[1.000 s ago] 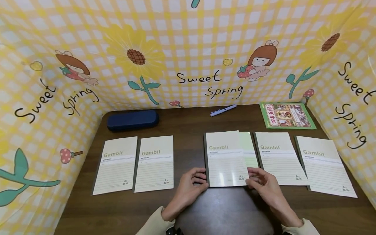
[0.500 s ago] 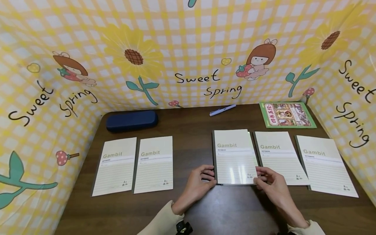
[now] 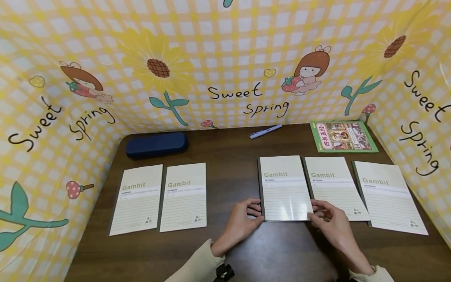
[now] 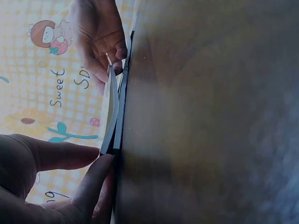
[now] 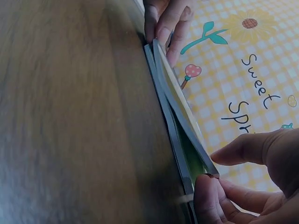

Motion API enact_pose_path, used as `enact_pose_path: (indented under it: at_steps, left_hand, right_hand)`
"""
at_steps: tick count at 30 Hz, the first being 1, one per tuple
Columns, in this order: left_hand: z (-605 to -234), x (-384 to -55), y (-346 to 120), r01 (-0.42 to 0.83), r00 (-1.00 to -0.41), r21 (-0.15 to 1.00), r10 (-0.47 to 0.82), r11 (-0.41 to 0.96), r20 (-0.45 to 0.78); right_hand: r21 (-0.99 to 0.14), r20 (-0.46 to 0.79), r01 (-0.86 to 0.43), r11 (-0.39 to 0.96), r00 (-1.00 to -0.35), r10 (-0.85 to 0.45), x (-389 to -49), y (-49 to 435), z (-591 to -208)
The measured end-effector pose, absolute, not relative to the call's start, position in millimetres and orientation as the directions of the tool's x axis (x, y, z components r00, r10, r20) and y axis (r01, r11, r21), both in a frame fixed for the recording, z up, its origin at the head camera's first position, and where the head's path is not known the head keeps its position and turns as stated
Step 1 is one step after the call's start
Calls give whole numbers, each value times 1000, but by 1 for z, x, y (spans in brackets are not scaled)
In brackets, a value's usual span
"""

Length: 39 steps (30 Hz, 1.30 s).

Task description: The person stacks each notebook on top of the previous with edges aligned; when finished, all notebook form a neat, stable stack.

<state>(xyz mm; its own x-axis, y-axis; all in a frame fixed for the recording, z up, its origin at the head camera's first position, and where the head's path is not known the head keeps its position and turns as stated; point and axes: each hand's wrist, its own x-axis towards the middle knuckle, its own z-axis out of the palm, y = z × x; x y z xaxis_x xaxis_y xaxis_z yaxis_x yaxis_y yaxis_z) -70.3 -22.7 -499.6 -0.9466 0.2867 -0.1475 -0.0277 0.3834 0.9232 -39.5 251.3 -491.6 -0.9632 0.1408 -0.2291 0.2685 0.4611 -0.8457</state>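
Observation:
My left hand [image 3: 243,220] pinches the spine side of a cream "Gambit" notebook [image 3: 286,188] near its front corner, thumb and finger meeting there in the left wrist view. At the opposite front corner my right hand [image 3: 331,224] pinches the same notebook between thumb and fingers. That corner is raised in the right wrist view, and the edge bows. A second notebook [image 5: 174,135] lies underneath on the table, with green showing in the wedge-shaped gap. From the head view the upper notebook covers nearly all of the lower one.
Two more Gambit notebooks, a nearer one [image 3: 332,184] and a farther one [image 3: 391,199], lie to the right. On the left lie a left notebook [image 3: 136,199] and its neighbour [image 3: 183,196]. Along the back are a navy case [image 3: 156,145], a lilac pen [image 3: 266,131] and a green-bordered book [image 3: 343,137].
Both hands have slid the upper notebook to the right, over the lower one. The green strip that showed beside it is now covered in the head view.

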Motion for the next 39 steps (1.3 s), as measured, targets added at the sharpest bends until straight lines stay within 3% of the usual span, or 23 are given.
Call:
enact_pose_path:
  at_steps: [16, 25, 39]
  left_hand:
    - [-499, -70, -18, 56, -950, 900, 300, 433, -85]
    - [-500, -70, -19, 75, -951, 897, 303, 435, -68]
    - [-500, -70, -20, 87, -945, 892, 320, 443, -67]
  right_hand:
    - [-718, 42, 74, 692, -988, 149, -36, 249, -499]
    - [-708, 57, 70, 702, -986, 157, -38, 247, -500]
    - [-725, -30, 150, 672, -982, 186, -43, 249, -497]
